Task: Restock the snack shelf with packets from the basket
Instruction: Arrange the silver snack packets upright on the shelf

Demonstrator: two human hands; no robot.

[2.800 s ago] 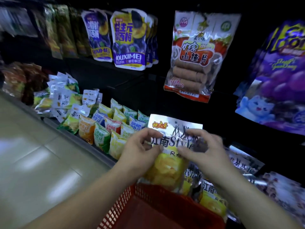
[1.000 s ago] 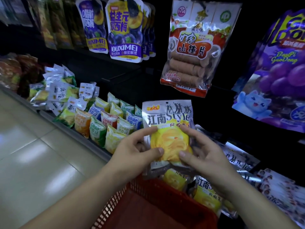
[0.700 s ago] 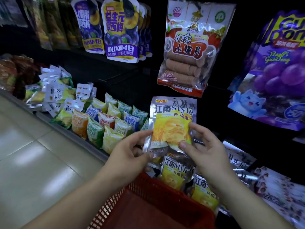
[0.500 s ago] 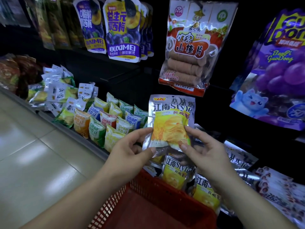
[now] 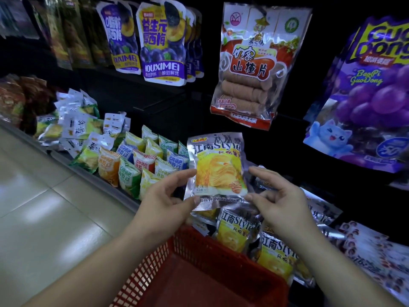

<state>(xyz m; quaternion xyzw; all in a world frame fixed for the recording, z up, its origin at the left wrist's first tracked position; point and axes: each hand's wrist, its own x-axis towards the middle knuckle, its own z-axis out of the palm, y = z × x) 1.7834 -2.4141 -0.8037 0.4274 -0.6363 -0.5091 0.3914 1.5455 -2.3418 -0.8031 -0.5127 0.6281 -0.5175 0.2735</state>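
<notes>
A silver and yellow chip packet (image 5: 218, 167) stands upright above the shelf's front row. My left hand (image 5: 164, 201) pinches its lower left corner between thumb and fingers. My right hand (image 5: 280, 201) pinches its lower right corner. Just below it, two more of the same packets (image 5: 234, 229) stand on the low shelf (image 5: 124, 192). The red plastic basket (image 5: 199, 275) sits under my forearms at the bottom middle, and its inside looks bare.
Small colourful snack packs (image 5: 137, 165) fill the shelf to the left. Purple plum pouches (image 5: 162, 41), a hawthorn roll bag (image 5: 252, 67) and purple jelly bags (image 5: 374, 94) hang above. Silver packets (image 5: 371, 251) lie at the right. Tiled floor (image 5: 44, 207) runs along the left.
Both hands have lifted the chip packet up out of the basket and now hold it upright by its bottom corners over the shelf row.
</notes>
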